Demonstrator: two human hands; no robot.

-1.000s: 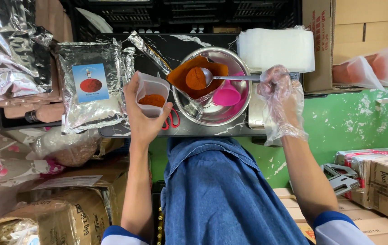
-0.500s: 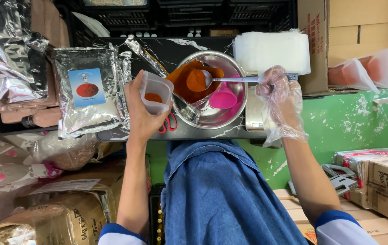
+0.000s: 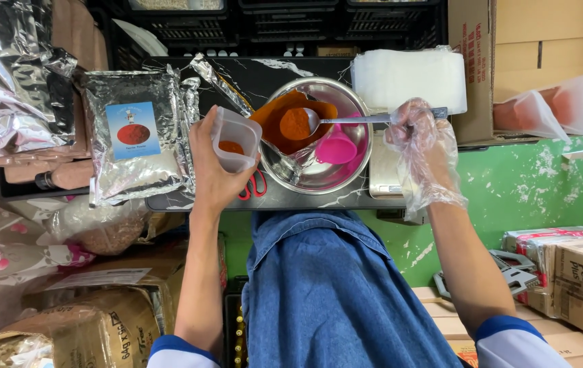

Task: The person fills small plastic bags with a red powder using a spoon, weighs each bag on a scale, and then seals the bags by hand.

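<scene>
While a silver foil pouch [image 3: 136, 144] with a blue label picturing a red mound lies flat left of the steel bowl [image 3: 319, 136], crumpled foil bags [image 3: 12, 75] pile at far left and cardboard boxes [image 3: 537, 41] stand at right. Your left hand [image 3: 211, 170] wraps around a small clear plastic tub [image 3: 235, 140] holding a little orange-red powder, just beside the bowl's rim. Your gloved right hand [image 3: 422, 146] pinches a metal spoon [image 3: 346, 121] heaped with the powder over the bowl, which also holds a pink scoop [image 3: 337, 146].
</scene>
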